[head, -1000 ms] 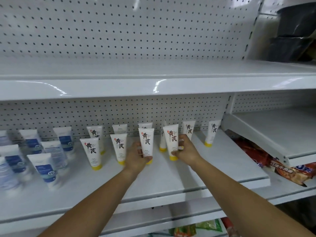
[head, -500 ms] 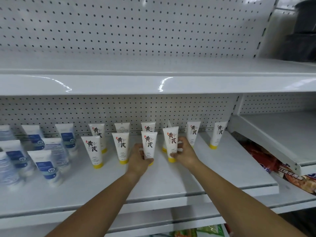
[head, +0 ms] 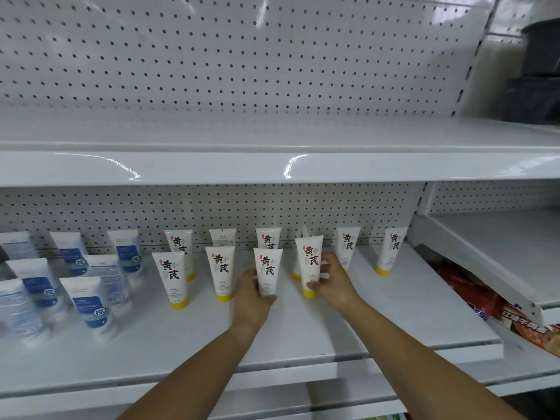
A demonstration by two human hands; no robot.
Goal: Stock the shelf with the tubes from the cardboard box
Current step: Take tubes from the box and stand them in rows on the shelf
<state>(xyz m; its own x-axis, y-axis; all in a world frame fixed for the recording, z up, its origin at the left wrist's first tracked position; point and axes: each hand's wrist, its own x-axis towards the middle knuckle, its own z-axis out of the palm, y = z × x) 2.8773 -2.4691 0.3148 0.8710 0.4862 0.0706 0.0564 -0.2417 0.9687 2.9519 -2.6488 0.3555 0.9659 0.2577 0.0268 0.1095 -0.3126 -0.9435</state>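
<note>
Several white tubes with yellow caps and black characters stand cap-down in two rows on the white middle shelf (head: 303,331). My left hand (head: 253,294) grips the lower part of one front-row tube (head: 268,268), hiding its cap. My right hand (head: 335,283) holds the neighbouring front-row tube (head: 309,262) from the right side, thumb near its yellow cap. Two more front-row tubes (head: 169,278) stand to the left. The back row runs along the pegboard out to a tube (head: 391,251) at the far right. The cardboard box is out of view.
White tubes with blue labels (head: 91,304) crowd the shelf's left end. An upper shelf (head: 272,165) overhangs the tubes. To the right a tilted white shelf (head: 485,253) sits above red snack packets (head: 472,298). Dark bins (head: 536,71) stand at top right.
Both hands stay on the same two front-row tubes. The right-hand tube now stands a little farther from the left-hand one, and the view has shifted slightly.
</note>
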